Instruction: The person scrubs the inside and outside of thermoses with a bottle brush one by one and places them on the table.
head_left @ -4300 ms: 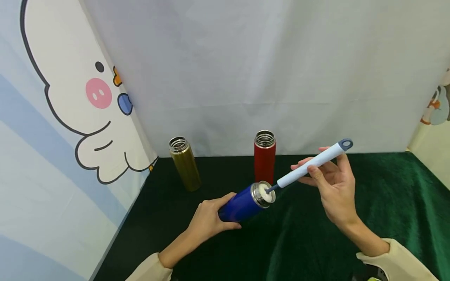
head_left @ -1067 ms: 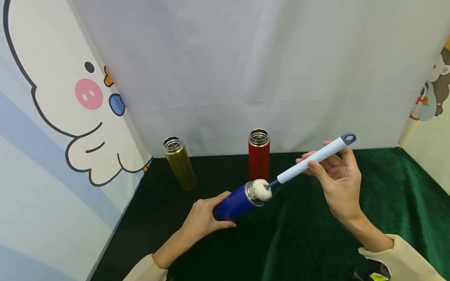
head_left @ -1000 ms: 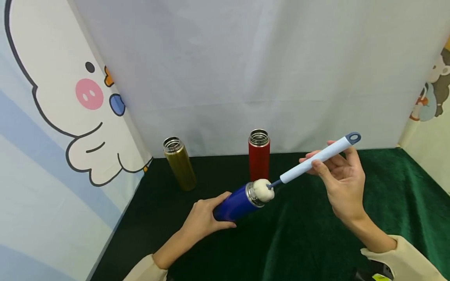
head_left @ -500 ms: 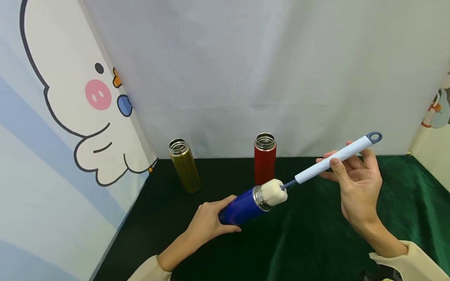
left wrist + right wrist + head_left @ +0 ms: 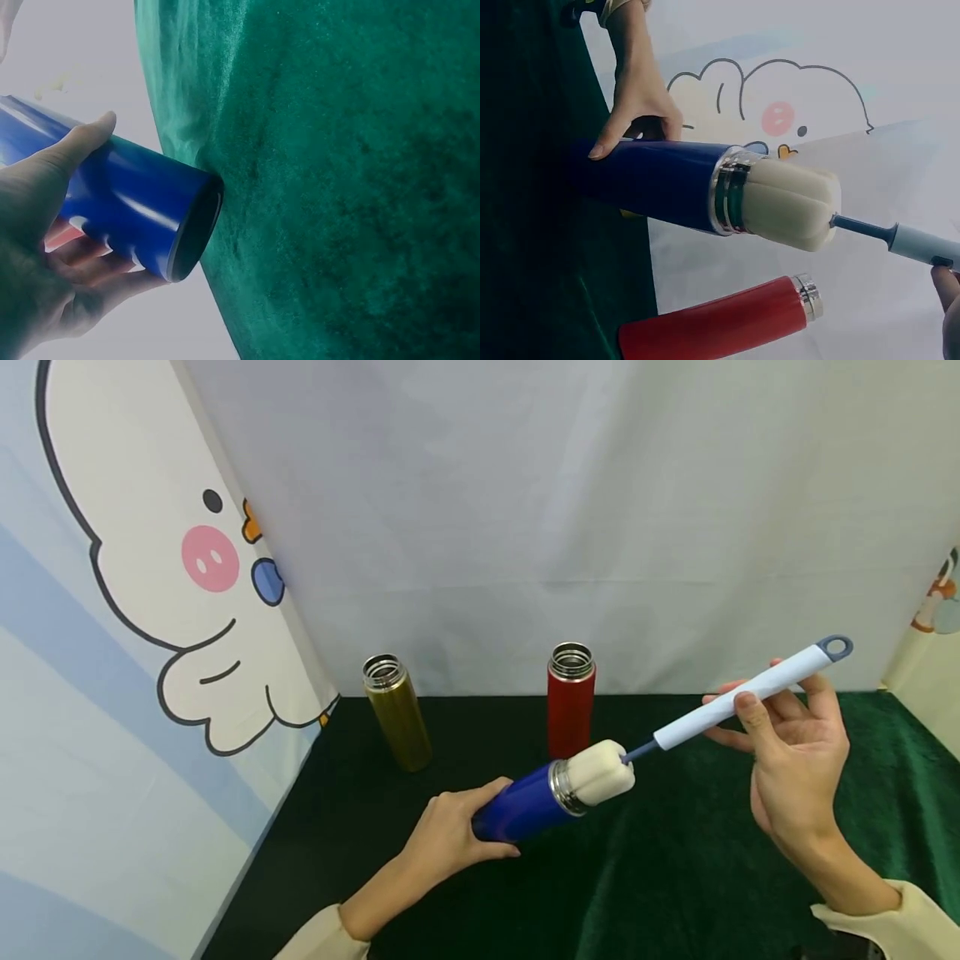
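Note:
My left hand (image 5: 453, 833) grips a blue vacuum flask (image 5: 525, 806) near its base, tilted with its steel mouth up to the right. The left wrist view shows the thumb on one side of the flask (image 5: 142, 202) and curled fingers on the other. In my right hand (image 5: 798, 760), thumb and fingers pinch the pale blue handle of a bottle brush (image 5: 738, 700). Its cream sponge head (image 5: 600, 772) sticks well out of the flask's mouth. The right wrist view has the sponge head (image 5: 791, 202) partly out, its inner end hidden in the neck.
A red flask (image 5: 571, 710) stands uncapped behind the blue one. Farther left is a gold flask (image 5: 399, 714), also uncapped. Dark green cloth (image 5: 697, 860) covers the table; a pale curtain (image 5: 480, 527) hangs behind, with a cartoon print at left.
My right hand has drawn the brush up and to the right. The sponge head, earlier inside the flask's mouth, now shows much of its length outside. My left hand still holds the flask.

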Tool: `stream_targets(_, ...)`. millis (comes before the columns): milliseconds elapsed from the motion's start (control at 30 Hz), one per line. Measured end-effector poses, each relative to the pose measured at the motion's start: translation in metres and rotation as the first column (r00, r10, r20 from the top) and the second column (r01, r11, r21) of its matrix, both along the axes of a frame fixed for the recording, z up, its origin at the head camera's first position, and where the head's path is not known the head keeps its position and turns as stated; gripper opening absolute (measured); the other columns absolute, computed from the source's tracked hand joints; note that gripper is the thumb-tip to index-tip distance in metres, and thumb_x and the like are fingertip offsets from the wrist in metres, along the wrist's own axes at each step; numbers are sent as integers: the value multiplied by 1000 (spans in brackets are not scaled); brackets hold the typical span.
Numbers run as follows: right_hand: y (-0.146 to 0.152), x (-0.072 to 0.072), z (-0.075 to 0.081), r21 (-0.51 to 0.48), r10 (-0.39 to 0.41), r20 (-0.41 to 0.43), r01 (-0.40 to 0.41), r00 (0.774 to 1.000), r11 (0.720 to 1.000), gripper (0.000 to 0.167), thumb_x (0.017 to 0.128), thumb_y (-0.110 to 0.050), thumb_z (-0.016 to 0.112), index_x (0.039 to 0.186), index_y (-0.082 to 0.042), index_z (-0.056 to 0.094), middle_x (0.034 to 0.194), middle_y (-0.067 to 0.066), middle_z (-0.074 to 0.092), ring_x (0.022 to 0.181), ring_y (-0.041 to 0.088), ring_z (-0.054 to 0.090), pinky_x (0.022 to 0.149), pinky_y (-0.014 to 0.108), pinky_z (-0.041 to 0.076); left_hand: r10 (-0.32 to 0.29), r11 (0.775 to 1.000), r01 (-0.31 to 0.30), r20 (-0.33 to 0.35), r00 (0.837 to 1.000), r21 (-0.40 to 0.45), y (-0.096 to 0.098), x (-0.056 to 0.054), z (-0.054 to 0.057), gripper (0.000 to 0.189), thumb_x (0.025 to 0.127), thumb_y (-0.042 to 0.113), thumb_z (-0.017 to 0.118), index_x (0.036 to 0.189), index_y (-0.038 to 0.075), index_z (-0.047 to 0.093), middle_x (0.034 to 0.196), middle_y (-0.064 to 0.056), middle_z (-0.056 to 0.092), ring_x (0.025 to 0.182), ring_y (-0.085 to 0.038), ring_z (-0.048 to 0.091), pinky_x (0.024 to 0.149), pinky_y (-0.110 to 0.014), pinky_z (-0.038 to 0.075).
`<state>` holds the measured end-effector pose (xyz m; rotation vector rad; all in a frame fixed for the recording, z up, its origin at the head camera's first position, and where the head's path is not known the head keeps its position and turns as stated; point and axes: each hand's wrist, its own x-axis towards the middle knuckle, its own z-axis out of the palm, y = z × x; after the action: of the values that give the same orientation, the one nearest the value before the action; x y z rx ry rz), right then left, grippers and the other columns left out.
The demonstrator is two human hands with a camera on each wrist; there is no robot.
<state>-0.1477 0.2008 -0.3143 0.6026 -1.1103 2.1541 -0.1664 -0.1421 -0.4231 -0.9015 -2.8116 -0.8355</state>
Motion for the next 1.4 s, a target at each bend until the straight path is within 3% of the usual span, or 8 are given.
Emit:
stream_targets(133,19,-2,10,-45,-84,3,84,996,995,33,97,16,51,129,9,47,96,24,69,80,32,77,61,38,63,5,1000,-5,15,1000,5,-2,-2,2,79,76,42,90,145,23,55,130,-8,72,113,-30,72,96,-51,58)
stream_targets(267,33,-4,5,35,-161,27,160,987,987,35,96,15,54,130,7,47,94,21,70,81,28,77,62,35,63,3,1000,-3,-12,1000,-2,-3,-4,3,78,76,42,90,143,24,56,129,-8,72,112,-29,73,95,-51,59)
stream_targets(500,29,3,-19,142,-83,100,69,991,988,31,98,15,50,125,0,48,98,17,73,86,25,78,63,36,62,14,999,-15,-38,999,-33,-3,-8,4,78,76,46,89,144,26,56,128,-8,73,109,-28,74,93,-49,60)
stream_targets(667,31,8,-22,198,-106,118,81,987,977,32,99,14,48,126,-2,48,99,14,74,86,22,78,62,34,62,25,999,-26,-30,999,-45,-1,-10,3,78,77,47,88,145,25,55,129,-9,73,109,-30,74,93,-50,60)
stream_targets(1033,32,22,-27,201,86,119,-108,989,974,33,102,16,38,129,1,46,106,15,72,94,25,78,68,38,63,15,997,-17,-35,999,-70,4,-5,2,79,77,46,88,145,21,56,127,-10,73,106,-30,74,91,-51,61)
stream_targets(1167,24,24,-22,142,125,86,-136,988,980,33,103,15,35,132,3,45,108,18,70,96,28,77,71,39,63,28,997,-30,-25,999,-65,5,-3,3,79,77,46,89,145,21,56,127,-10,73,107,-30,74,91,-51,60)
stream_targets(1267,18,21,-18,64,186,-8,-185,982,981,33,102,17,32,132,7,41,110,25,66,98,34,75,74,42,63,17,997,-20,-33,999,-76,8,-1,3,80,77,46,88,145,21,55,128,-8,73,108,-28,74,93,-50,60)
stream_targets(1400,8,14,-14,70,127,-125,-119,984,990,33,101,19,34,132,9,36,110,28,66,101,37,74,78,44,62,-14,995,10,-46,999,-98,8,2,3,80,77,46,88,146,22,55,128,-7,73,110,-26,74,93,-47,60)
